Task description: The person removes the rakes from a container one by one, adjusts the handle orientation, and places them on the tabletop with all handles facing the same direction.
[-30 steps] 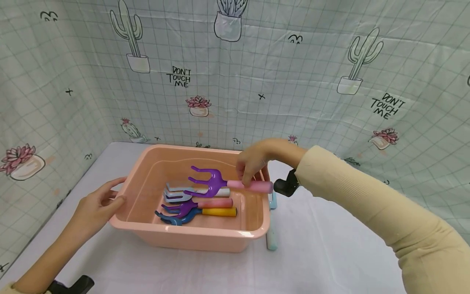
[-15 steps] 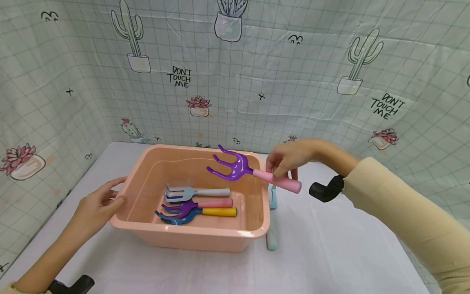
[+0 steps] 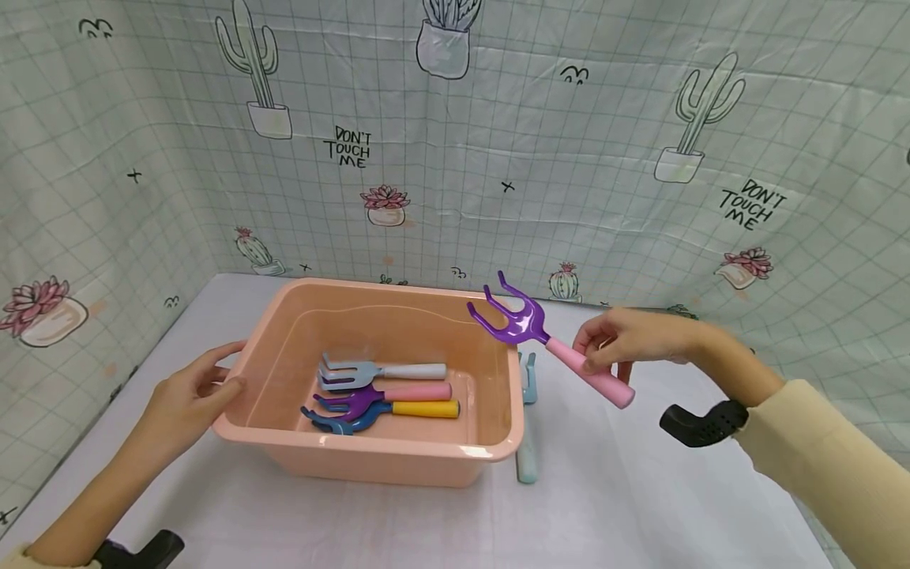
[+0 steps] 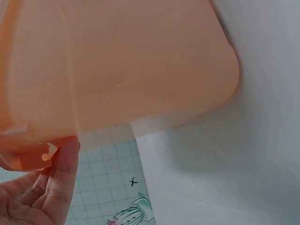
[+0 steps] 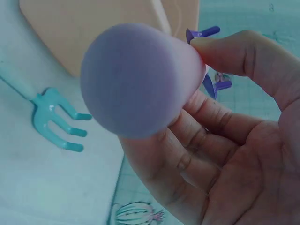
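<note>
My right hand pinches the pink handle of a purple hand rake, held up to the right of the peach plastic basin. The rake's prongs point up and left and overlap the basin's right rim in the head view. In the right wrist view the round end of the pink handle fills the middle, thumb above and fingers below. My left hand grips the basin's left rim, fingertips under the lip in the left wrist view. Inside the basin lie a light-blue rake, a smaller purple rake and a dark-blue rake.
A teal hand rake lies on the white-covered table along the basin's right side, partly hidden by its rim. Behind stands a grid-patterned curtain with cactus drawings.
My right hand has lifted the purple rake out over the basin's right rim and carried it rightward, tilting the prongs upward. My left hand stays on the left rim.
</note>
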The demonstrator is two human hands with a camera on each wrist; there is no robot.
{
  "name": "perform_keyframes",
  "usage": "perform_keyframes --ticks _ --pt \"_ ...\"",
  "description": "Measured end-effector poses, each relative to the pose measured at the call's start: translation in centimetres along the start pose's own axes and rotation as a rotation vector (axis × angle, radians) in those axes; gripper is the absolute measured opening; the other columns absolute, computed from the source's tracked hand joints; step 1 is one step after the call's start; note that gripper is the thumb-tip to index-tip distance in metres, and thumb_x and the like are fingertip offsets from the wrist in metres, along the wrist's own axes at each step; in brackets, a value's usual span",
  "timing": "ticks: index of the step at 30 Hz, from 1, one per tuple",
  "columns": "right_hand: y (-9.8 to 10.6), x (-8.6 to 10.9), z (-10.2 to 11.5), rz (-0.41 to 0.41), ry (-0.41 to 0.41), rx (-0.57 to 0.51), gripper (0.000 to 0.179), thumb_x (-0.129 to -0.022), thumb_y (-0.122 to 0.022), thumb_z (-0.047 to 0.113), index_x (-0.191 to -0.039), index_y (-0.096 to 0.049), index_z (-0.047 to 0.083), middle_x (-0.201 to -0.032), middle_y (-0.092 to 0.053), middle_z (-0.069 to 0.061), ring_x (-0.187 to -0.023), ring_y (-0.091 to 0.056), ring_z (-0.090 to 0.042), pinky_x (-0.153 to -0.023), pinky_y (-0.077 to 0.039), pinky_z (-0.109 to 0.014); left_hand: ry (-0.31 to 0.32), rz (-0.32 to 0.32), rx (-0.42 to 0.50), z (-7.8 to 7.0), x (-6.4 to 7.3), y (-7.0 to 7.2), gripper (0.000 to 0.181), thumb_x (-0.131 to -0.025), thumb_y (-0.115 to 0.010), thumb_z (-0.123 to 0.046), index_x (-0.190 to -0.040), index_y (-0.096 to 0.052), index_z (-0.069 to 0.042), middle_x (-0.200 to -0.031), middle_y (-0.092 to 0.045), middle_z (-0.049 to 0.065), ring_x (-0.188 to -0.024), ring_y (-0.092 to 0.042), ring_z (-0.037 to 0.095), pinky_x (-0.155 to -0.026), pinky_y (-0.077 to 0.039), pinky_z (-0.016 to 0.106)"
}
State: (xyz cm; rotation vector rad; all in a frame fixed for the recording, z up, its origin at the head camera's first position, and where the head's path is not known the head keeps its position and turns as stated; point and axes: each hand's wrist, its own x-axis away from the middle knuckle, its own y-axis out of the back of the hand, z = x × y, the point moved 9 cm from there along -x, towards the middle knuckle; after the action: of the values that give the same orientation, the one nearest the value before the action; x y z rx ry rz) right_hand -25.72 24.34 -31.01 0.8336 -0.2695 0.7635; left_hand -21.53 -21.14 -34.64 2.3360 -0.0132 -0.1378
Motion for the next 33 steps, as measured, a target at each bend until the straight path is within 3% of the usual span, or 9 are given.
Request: perform_keyframes --ticks 7,11,17,26,33 --pt "-1.1 1.4 -3.0 -0.042 0.063 -0.138 0.028 -0.086 -0.061 0.014 -0.104 -0.057 -0.007 -0.084 -0.061 -0.008 -0.072 -0.06 -0.015 -0.062 -0.053 -0.035 0.018 0.01 -0.008 0.1 -0.1 0.0 0.052 -0.094 -0.053 -0.021 -0.139 -0.038 -0.002 -0.105 -0.063 0.027 -0.071 -0.06 0.0 -0.055 -0.045 0.024" --pt "-1.9 1.6 -4.8 -0.078 0.075 -0.204 0.03 -0.087 -0.059 0.014 -0.107 -0.055 -0.008 -0.086 -0.061 -0.008 -0.074 -0.06 -0.016 -0.063 -0.053 -0.037 0.022 0.004 -0.01 0.1 -0.1 0.2 0.052 -0.093 -0.053 -0.022 -0.139 -0.038 -0.002 -0.105 -0.062 0.028 -0.07 -0.058 -0.003 -0.055 -0.045 0.024" --pt "-3.5 1.4 -7.9 -0.135 0.045 -0.292 0.034 -0.089 -0.057 0.017 -0.11 -0.052 -0.008 -0.087 -0.062 -0.007 -0.078 -0.06 -0.017 -0.066 -0.054 -0.038 0.005 -0.007 0.002 0.2 -0.2 0.2 0.051 -0.093 -0.054 -0.019 -0.138 -0.039 -0.002 -0.104 -0.063 0.028 -0.068 -0.053 -0.011 -0.054 -0.045 0.023" --pt "-6.8 0.1 -11.2 -0.222 -0.025 -0.438 0.036 -0.089 -0.059 0.019 -0.11 -0.052 -0.01 -0.084 -0.062 -0.002 -0.076 -0.059 -0.014 -0.063 -0.053 -0.034 0.0 0.002 0.001 0.3 -0.5 0.2 0.051 -0.093 -0.053 -0.022 -0.139 -0.039 -0.003 -0.105 -0.063 0.027 -0.069 -0.053 -0.012 -0.055 -0.045 0.024" --pt "-8.6 -1.0 -12.9 -0.267 -0.078 -0.519 0.037 -0.088 -0.058 0.019 -0.11 -0.052 -0.01 -0.082 -0.061 0.0 -0.073 -0.059 -0.013 -0.063 -0.053 -0.031 0.003 0.002 -0.001 0.5 -0.6 0.1 0.051 -0.093 -0.054 -0.021 -0.139 -0.039 -0.002 -0.105 -0.063 0.028 -0.071 -0.059 -0.003 -0.055 -0.046 0.023"
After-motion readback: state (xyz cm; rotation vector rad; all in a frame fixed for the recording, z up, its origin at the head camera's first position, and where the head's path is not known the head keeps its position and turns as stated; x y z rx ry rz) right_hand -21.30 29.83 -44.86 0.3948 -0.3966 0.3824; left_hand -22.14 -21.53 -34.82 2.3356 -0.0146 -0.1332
